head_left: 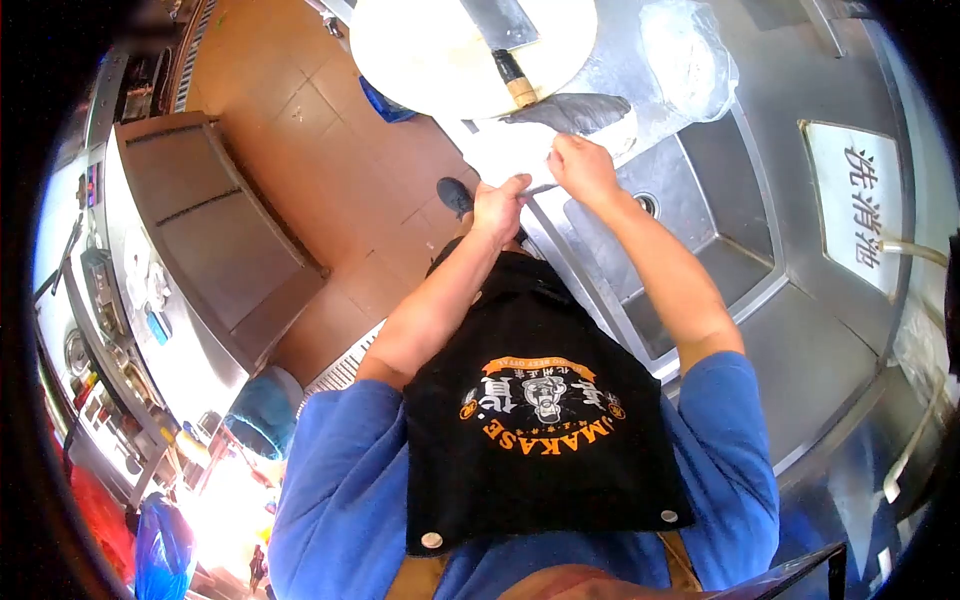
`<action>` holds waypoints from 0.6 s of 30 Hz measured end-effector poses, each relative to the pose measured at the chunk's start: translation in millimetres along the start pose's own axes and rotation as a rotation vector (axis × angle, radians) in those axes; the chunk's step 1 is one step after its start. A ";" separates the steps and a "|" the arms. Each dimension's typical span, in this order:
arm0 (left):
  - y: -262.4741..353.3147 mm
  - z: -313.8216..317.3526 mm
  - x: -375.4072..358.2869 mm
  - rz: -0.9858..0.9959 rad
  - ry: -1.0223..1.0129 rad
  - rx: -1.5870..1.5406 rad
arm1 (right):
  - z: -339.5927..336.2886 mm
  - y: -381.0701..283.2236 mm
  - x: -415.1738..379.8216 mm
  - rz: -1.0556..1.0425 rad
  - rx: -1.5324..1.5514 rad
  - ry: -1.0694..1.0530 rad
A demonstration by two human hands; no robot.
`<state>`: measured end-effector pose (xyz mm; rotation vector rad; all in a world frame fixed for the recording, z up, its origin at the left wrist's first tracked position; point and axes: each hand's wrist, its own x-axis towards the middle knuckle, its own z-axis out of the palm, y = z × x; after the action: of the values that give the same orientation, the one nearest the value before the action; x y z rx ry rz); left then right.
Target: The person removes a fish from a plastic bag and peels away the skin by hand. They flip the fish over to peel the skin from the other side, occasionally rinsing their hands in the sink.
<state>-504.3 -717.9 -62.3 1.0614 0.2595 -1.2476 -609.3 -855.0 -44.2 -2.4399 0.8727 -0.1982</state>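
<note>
A thin white sheet-like thing (508, 150), too bright to tell whether it is a bag or a cloth, spans the space between my hands over the sink's near corner. My left hand (499, 207) is closed on its lower left edge, with the thumb on top. At its right side, my right hand (583, 168) grips it with curled fingers. Just beyond lies a dark item (585, 112) in what looks like clear plastic. A cleaver (508, 40) with a dark handle rests on the round cutting board (415, 70), handle towards me.
To the right is a metal sink (735, 185) with a drain. A clear plastic bag (688, 60) sits on the counter behind it. A sign (855, 205) and a tap hose (915, 250) are on the right wall. A steel counter (190, 330) stands left, across the tiled floor (320, 150).
</note>
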 end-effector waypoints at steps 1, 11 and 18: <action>1.1 0.6 -1.5 0.010 -0.015 -0.029 | 0.4 3.7 0.8 0.075 -0.003 0.054; 13.6 1.0 -2.6 -0.033 -0.003 -0.118 | -105.6 83.8 0.9 0.658 0.893 0.430; -3.3 5.5 -20.6 -0.132 0.063 -0.043 | -340.5 16.7 -1.2 -0.306 1.384 0.471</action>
<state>-516.5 -708.7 -47.1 1.0616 0.4081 -1.3216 -723.6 -1013.9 234.8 -1.1737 0.2746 -1.0943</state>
